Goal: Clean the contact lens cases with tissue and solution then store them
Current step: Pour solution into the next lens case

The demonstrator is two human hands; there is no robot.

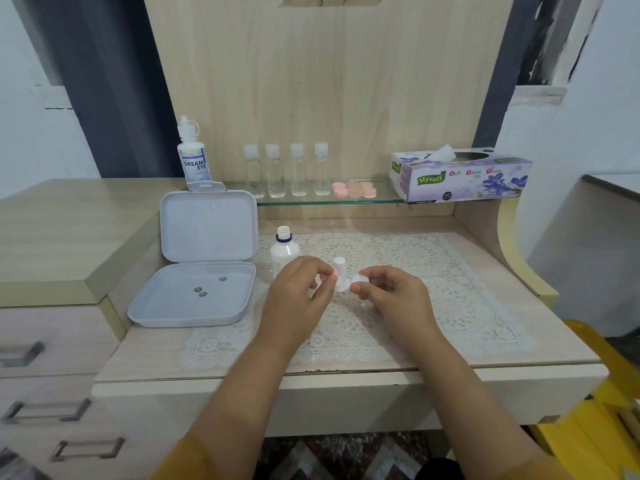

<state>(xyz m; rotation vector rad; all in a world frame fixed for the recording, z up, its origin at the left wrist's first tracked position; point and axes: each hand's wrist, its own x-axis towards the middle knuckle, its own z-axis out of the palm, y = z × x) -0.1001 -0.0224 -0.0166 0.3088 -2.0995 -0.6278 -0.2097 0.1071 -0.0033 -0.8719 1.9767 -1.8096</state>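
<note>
Pale wood panelling is backing the desk [485, 271], where a lace mat [398, 258] is lying. Over that mat, left hand [298, 292] and right hand [398, 299] are each pinching, in a narrow grip, the white lens case [343, 282].

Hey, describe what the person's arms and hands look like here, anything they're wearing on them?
Both forearms are bare. The left hand and right hand wear no gloves, and no rings, watch or bracelet show. A mustard-yellow sleeve shows at the bottom edge on the left arm, pushed up near the elbow. The right arm's sleeve is out of frame.
</note>
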